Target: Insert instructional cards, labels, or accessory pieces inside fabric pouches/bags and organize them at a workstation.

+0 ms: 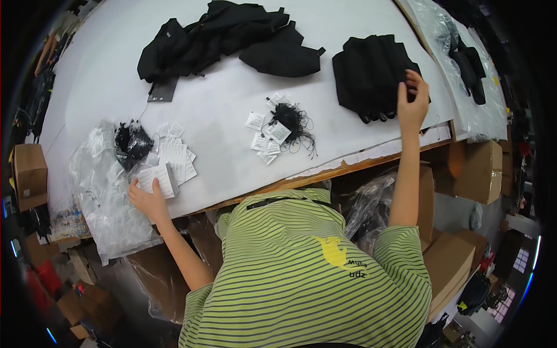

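My left hand (148,200) lies at the near edge of a stack of white printed cards (159,178), with its thumb and fingers on either side of the near corner. More white cards (173,155) lie fanned just beyond. My right hand (413,104) touches the right side of a pile of folded black fabric items (374,75), fingers curved and apart from the thumb. Between my hands is a tangle of black tag strings (289,123), with small white packets (255,120) around it. A second bunch of black strings (133,142) sits in clear plastic near the left hand.
Loose black fabric items (217,37) are heaped at the back of the white table (217,116), a dark hang tag (163,90) beside them. Clear plastic bags (96,191) cover the left edge. More plastic (484,110) lies far right. Cardboard boxes (478,171) stand below the table edge.
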`<state>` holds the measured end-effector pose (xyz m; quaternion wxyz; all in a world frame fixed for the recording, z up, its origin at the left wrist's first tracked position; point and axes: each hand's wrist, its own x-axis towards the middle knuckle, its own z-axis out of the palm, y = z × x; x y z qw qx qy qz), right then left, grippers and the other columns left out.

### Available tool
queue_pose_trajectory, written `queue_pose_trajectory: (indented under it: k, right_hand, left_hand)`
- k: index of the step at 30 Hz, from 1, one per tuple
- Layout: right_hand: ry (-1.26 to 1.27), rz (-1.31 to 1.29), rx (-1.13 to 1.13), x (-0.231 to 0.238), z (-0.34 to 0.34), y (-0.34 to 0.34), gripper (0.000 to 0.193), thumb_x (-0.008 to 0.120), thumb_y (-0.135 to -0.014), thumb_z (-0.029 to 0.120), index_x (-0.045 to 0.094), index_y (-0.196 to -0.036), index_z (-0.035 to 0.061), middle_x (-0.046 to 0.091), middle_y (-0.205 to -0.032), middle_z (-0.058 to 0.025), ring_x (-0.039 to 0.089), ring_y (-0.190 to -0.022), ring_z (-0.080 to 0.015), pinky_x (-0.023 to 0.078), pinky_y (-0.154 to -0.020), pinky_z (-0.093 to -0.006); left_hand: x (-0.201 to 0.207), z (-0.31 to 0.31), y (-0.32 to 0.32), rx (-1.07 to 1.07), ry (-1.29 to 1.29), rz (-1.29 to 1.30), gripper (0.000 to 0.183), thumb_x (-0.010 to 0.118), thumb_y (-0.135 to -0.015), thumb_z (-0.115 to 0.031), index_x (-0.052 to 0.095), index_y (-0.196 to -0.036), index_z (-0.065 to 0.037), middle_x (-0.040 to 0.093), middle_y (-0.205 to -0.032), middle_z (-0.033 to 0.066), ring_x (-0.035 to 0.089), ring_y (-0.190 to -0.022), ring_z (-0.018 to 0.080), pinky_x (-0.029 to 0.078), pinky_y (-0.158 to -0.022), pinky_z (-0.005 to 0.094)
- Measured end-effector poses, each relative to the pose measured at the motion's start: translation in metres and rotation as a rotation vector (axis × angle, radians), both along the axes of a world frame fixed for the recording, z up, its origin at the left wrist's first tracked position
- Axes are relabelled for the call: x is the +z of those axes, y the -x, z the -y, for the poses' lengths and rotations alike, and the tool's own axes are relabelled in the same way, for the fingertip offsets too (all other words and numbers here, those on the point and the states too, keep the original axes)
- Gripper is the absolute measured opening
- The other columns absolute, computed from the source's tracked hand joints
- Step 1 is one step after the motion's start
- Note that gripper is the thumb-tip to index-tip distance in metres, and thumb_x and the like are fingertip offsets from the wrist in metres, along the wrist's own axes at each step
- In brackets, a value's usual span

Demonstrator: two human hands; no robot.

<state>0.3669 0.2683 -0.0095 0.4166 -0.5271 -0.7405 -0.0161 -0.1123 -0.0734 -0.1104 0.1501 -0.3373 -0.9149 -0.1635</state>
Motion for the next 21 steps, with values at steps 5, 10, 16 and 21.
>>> queue_pose_trajectory:
  k: [5,10,16,21]
  right_hand:
    - [0.567,-0.05,0.443,-0.036,0.059,0.081,0.009,0.066,-0.08,0.013,0.065,-0.088,0.0107,0.058,-0.074,-0.0033,0.056,-0.065,-0.0156,0.043,-0.059,-0.0285]
    - [0.596,0.148,0.578,-0.06,0.076,0.141,0.008,0.066,-0.077,0.015,0.063,-0.082,0.0101,0.055,-0.076,-0.0057,0.057,-0.072,-0.0208,0.046,-0.063,-0.033]
    - [0.543,0.421,0.784,-0.094,0.085,0.183,0.009,0.065,-0.077,0.015,0.061,-0.082,0.0101,0.055,-0.084,-0.0049,0.058,-0.08,-0.0228,0.048,-0.068,-0.0353]
    - [0.564,0.507,0.817,-0.081,0.081,0.193,0.01,0.066,-0.078,0.016,0.059,-0.083,0.0099,0.055,-0.085,-0.0037,0.058,-0.079,-0.0221,0.047,-0.067,-0.0343]
  left_hand:
    - [0.019,0.002,0.007,0.132,0.006,0.425,0.043,0.065,-0.084,-0.027,0.046,-0.102,0.006,0.052,-0.105,0.0203,0.049,-0.099,0.037,0.038,-0.088,0.0404]
    - [0.018,0.002,-0.004,-0.055,-0.532,0.519,0.034,0.056,-0.093,-0.028,0.045,-0.104,0.002,0.055,-0.095,0.014,0.052,-0.09,0.0284,0.041,-0.083,0.0374]
    - [0.062,-0.035,-0.072,-0.255,-0.648,1.301,0.035,0.056,-0.093,-0.031,0.043,-0.112,-0.005,0.053,-0.088,0.0051,0.046,-0.074,0.0127,0.039,-0.069,0.0253]
    - [0.052,-0.042,-0.091,-0.325,-0.597,1.38,0.037,0.062,-0.09,-0.03,0.042,-0.111,-0.006,0.049,-0.082,0.0008,0.04,-0.07,0.0084,0.035,-0.065,0.022]
